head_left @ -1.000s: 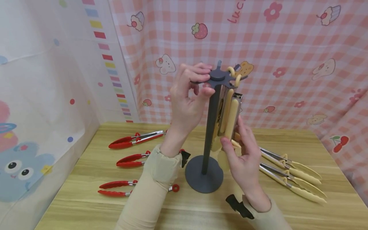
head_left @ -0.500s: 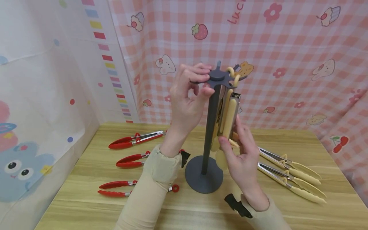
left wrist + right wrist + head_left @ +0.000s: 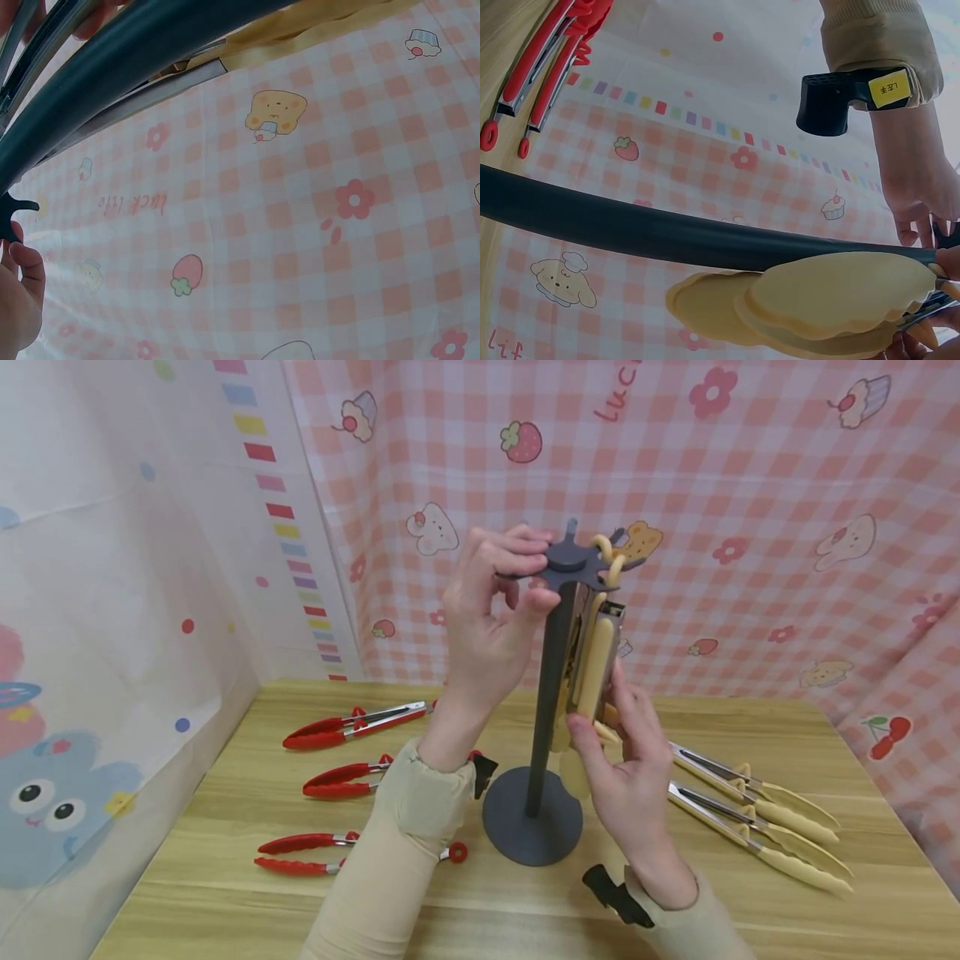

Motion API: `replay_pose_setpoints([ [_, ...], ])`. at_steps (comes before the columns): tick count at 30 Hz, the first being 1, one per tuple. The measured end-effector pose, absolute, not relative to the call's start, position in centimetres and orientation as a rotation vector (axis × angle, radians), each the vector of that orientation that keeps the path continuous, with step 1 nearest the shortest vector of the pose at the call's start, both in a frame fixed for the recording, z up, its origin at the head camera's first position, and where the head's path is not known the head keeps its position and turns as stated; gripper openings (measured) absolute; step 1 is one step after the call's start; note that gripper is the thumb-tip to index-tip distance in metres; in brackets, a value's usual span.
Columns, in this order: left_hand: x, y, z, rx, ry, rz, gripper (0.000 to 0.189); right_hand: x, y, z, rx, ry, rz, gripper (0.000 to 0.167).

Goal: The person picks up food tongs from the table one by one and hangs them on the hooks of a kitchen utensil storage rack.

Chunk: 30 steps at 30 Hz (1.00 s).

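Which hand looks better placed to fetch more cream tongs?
Probably the right hand, once it releases the held tongs: it's nearer the cream tongs on the table; the left hand grips the stand.

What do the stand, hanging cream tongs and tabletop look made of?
Stand: matte grey, perhaps painted metal or plastic; evenly coloured.
Hanging cream tongs: silvery, likely metal arms; matte, uniformly coloured heads, perhaps silicone or plastic.
Tabletop: low-sheen wood or laminate; grain shows.

A pink checked cloth (image 3: 645,468) hangs at twelve o'clock. A white dotty cloth (image 3: 161,568) hangs at ten o'clock. The wooden table (image 3: 517,918) is at six o'clock.
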<state>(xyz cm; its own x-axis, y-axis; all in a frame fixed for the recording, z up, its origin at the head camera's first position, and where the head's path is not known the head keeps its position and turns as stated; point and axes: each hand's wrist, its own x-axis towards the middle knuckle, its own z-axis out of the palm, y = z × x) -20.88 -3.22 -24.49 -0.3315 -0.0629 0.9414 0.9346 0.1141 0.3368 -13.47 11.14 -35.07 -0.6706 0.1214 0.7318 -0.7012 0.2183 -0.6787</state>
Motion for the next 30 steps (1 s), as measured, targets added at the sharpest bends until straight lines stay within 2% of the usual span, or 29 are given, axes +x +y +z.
replay_pose_setpoints([
  [30,-20.93,-3.13,-24.62,-0.91,-1.479,-1.372,0.077,-13.71,10.94,-35.76,0.514,-1.836,1.485,0.069],
])
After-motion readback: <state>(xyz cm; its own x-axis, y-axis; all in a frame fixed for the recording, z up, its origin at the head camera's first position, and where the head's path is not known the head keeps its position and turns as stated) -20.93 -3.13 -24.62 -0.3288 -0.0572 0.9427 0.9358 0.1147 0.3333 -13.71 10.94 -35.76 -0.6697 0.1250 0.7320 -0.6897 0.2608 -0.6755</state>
